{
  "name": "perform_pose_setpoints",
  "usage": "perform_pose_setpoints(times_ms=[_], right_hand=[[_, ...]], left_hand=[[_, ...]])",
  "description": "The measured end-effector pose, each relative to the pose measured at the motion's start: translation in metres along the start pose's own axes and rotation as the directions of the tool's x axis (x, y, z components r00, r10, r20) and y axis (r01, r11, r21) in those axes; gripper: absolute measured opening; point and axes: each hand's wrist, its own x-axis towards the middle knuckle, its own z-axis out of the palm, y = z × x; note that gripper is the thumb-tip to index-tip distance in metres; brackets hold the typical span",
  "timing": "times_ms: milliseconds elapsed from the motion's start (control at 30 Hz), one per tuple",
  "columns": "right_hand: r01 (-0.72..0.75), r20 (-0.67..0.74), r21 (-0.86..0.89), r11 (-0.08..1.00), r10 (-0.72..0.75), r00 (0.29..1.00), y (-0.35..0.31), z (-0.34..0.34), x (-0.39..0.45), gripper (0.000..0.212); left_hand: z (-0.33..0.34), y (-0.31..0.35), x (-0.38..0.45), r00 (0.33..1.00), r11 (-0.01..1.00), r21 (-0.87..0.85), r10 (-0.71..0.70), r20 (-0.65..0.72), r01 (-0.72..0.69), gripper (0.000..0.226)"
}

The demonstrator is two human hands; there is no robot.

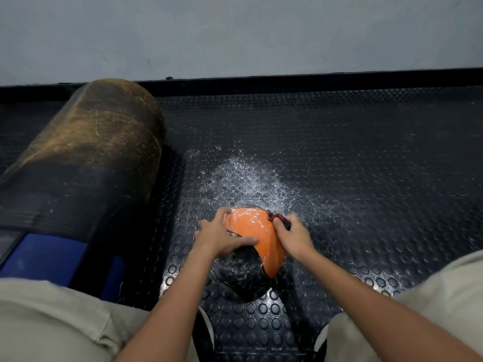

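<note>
I see the left hand (222, 236) clasping the orange shell (257, 231), which sits low on the studded floor mat (366, 178). The right hand (294, 237) pinches a small red tool (279, 220), perhaps a scraper, against the shell's rim.

Black studded rubber floor (366, 158), grey wall (235, 32), worn cylinder (86, 152) left.

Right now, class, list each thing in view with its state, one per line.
orange-and-black object: gripped, on the mat.
left hand: grips the object.
right hand: holds the red tool.
red tool: at the object's edge.
mat: speckled with white flecks.
dark roll: on its side, scuffed.
</note>
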Motion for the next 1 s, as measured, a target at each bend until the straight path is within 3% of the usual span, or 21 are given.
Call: perform_pose_setpoints(times_ms=[100,200,367,533,600,767,833,933,1000], right_hand=[[-0.136,0.009,0.019,0.99,0.136,0.991,0.005,0.0,0.001,0.036],[-0.018,-0.044,0.017,1.0,0.019,0.999,-0.006,0.003,-0.002,0.031],[0.178,0.012,0.012,0.984,-0.179,0.984,-0.02,-0.002,-0.006,0.026],[-0.12,0.041,0.02,0.993,0.119,0.992,0.009,0.001,-0.004,0.034],[-0.105,0.024,0.04,0.994,0.104,0.994,0.004,0.001,-0.005,0.032],[0.111,0.003,0.035,0.993,-0.111,0.994,-0.021,0.0,-0.012,0.027],[0.074,-0.002,0.049,0.996,-0.074,0.997,-0.011,-0.001,-0.008,0.028],[-0.125,0.028,0.043,0.991,0.124,0.992,0.01,-0.001,-0.005,0.035],[-0.158,0.037,0.068,0.985,0.156,0.987,0.012,0.001,-0.004,0.035]], left_hand=[[-0.002,0.002,0.0,1.0,1.0,-0.004,0.006,0.009,-0.006,0.127],[-0.003,0.002,0.002,1.0,1.0,0.003,-0.022,-0.005,0.022,0.134],[-0.006,0.001,0.0,0.999,0.998,0.048,-0.04,0.02,0.039,0.131],[-0.008,0.002,-0.004,0.999,0.998,0.056,-0.003,0.049,0.0,0.128],[-0.009,0.001,-0.003,0.998,0.998,0.054,0.006,0.058,-0.009,0.13],[-0.009,0.001,-0.001,0.997,0.998,0.05,0.043,0.065,-0.046,0.134],[-0.008,0.001,-0.001,0.996,0.997,0.048,0.061,0.069,-0.064,0.137],[-0.008,0.002,-0.003,0.992,0.995,0.049,0.084,0.094,-0.089,0.136],[-0.008,0.002,-0.004,0.989,0.992,0.071,0.096,0.11,-0.104,0.133]])
